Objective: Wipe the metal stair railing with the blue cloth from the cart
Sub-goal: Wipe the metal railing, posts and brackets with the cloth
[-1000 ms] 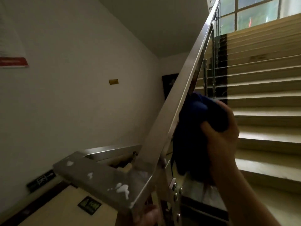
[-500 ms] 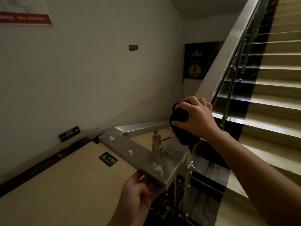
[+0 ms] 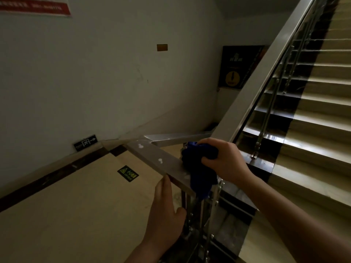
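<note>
The metal stair railing [image 3: 266, 76] slopes up to the top right and bends into a flat level section [image 3: 152, 154] flecked with white spots. My right hand [image 3: 224, 160] grips a bunched blue cloth [image 3: 197, 168] and presses it on the railing at the bend; part of the cloth hangs down over the edge. My left hand [image 3: 165, 211] reaches up from below with straight fingers, its fingertips touching the near edge of the flat section. The cart is out of sight.
Beige stairs [image 3: 313, 130] with dark edging climb on the right behind thin metal balusters [image 3: 266, 118]. A landing floor [image 3: 76, 205] with a green sticker lies below left. A grey wall carries an exit sign [image 3: 85, 142] and a dark poster [image 3: 239, 67].
My right hand has slid the cloth down the sloped rail to the bend at the flat section. My left hand has risen into view and straightened against the rail's near edge.
</note>
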